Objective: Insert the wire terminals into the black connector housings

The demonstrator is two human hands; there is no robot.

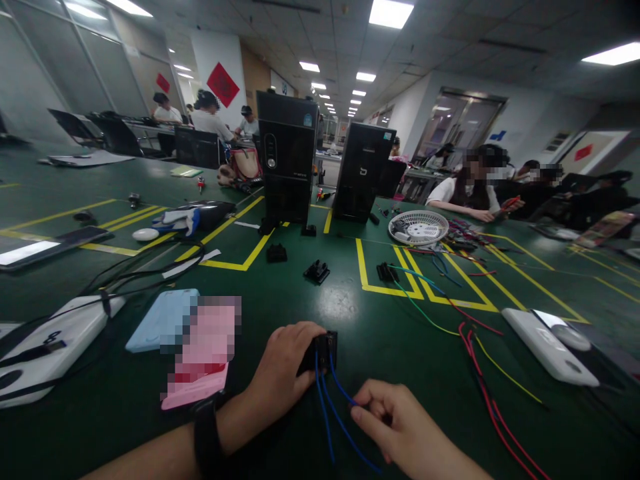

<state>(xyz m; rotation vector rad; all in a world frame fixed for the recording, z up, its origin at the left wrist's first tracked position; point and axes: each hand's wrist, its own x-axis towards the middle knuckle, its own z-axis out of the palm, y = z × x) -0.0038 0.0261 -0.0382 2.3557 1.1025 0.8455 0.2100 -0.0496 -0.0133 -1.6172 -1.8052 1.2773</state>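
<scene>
My left hand (286,360) is closed round a small black terminal block (327,350) just above the green table. Several blue wires (323,407) come out of the block's near face and hang toward me. Between the thumb and fingertips of my right hand (393,420) one blue wire (343,387) is pinched, its other end at the block. The palm side of my left fingers is hidden. Beyond my hands lie more black blocks, among them one (317,271) in the middle and another (387,271) with green and blue wires.
Two black computer towers (287,160) stand at the back. A white basket (419,228) sits right of them beside tangled wires. Red wires (483,380) and a white power bank (547,347) lie right; a pink phone-like item (205,353) and light-blue case (160,320) lie left. A co-worker (475,187) sits across.
</scene>
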